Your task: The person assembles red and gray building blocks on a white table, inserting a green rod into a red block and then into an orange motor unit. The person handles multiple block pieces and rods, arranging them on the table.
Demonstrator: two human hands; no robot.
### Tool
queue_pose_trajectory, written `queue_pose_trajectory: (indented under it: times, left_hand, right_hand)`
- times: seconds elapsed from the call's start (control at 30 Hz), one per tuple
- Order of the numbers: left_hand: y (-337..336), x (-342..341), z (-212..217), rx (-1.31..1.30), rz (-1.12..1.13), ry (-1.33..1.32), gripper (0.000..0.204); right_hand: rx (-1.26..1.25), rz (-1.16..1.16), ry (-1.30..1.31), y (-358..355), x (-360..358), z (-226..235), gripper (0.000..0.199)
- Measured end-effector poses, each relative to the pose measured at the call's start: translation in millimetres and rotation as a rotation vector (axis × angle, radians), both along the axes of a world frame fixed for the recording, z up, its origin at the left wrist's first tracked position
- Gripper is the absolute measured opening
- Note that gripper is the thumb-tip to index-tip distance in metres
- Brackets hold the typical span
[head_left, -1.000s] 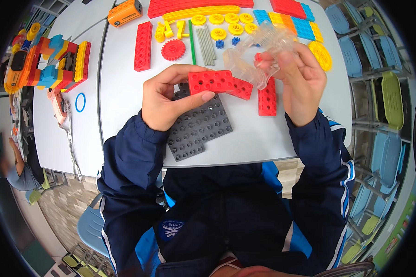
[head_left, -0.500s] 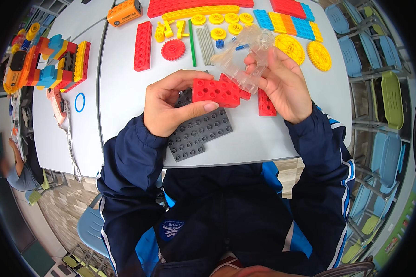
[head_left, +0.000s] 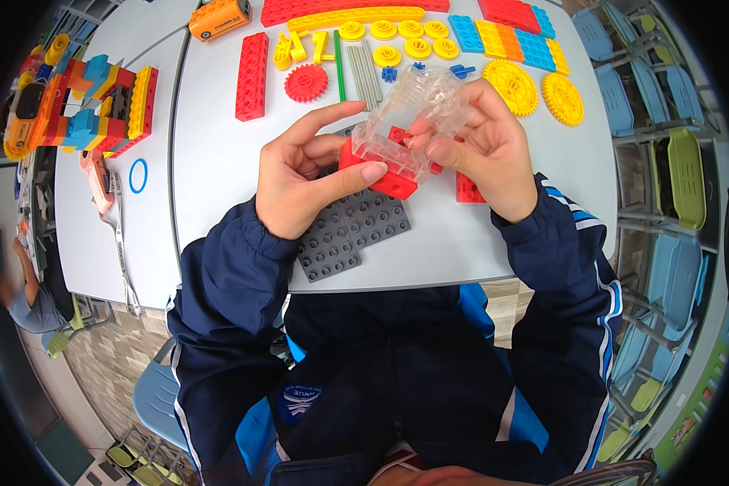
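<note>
White table [head_left: 462,251] filled the middle. Multicoloured brick structure [head_left: 85,124] stood at far left, well apart from the hands. Long red beam [head_left: 324,6] ran across the far side, yellow curved beam [head_left: 356,19] just in front. Grey studded plate [head_left: 356,231] lay near the front edge, upper part blocked by the left hand [head_left: 300,178] and the red block [head_left: 390,180]. Clear plastic part [head_left: 423,101] was up against that block over the table; couldn't tell if joined. Short red beam [head_left: 468,188] was partly hidden under the right hand [head_left: 488,150]. Yellow gears [head_left: 510,87] sat right of the clear part; red gear [head_left: 306,83], grey rods [head_left: 364,74] and small blue gear [head_left: 390,74] sat beyond the hands. Left grip: closed on the red block, thumb across the front, index finger extended. Right grip: pinching the clear part, thumb nearest the wearer, fingers curled, forearm angled inward.
</note>
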State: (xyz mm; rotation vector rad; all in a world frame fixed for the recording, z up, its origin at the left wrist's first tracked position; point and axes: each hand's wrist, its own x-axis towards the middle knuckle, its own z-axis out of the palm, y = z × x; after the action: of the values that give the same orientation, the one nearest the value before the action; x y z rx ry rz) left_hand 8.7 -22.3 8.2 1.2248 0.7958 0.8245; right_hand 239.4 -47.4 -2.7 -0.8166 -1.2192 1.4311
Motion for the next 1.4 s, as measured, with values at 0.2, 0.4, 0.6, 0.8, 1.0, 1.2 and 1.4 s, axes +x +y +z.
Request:
queue_pose_trajectory:
  times: [0.2, 0.4, 0.6, 0.8, 1.0, 1.2, 1.4]
  left_hand:
    - [0, 0, -5, 0.007, -0.013, -0.02, 0.041]
    - [3, -1, -9, -0.071, 0.066, -0.081, 0.039]
    - [-11, 7, 0, 0.002, 0.024, -0.005, 0.037]
    - [-10, 3, -2, 0.095, -0.018, 0.023, 0.045]
    - [-4, 2, -10, 0.329, -0.081, 0.052, 0.064]
    - [-3, 0, -10, 0.668, -0.04, 0.207, 0.059]
    - [-5, -3, -12, 0.761, 0.006, 0.281, 0.054]
  right_hand:
    - [0.162, -0.153, -0.045, -5, -12, -3, 0.066]
    - [0.942, -0.491, -0.977, -6, -9, 6, 0.077]
    - [1.142, -0.614, -1.227, -4, -22, -17, 0.047]
    - [1.213, -0.588, -1.226, -5, -22, -14, 0.041]
    - [1.032, -0.46, -1.067, -8, -16, -9, 0.043]
    - [1.011, -0.379, -1.052, -11, -12, -6, 0.048]
    - [1.025, -0.3, -0.903, -9, -12, -7, 0.047]
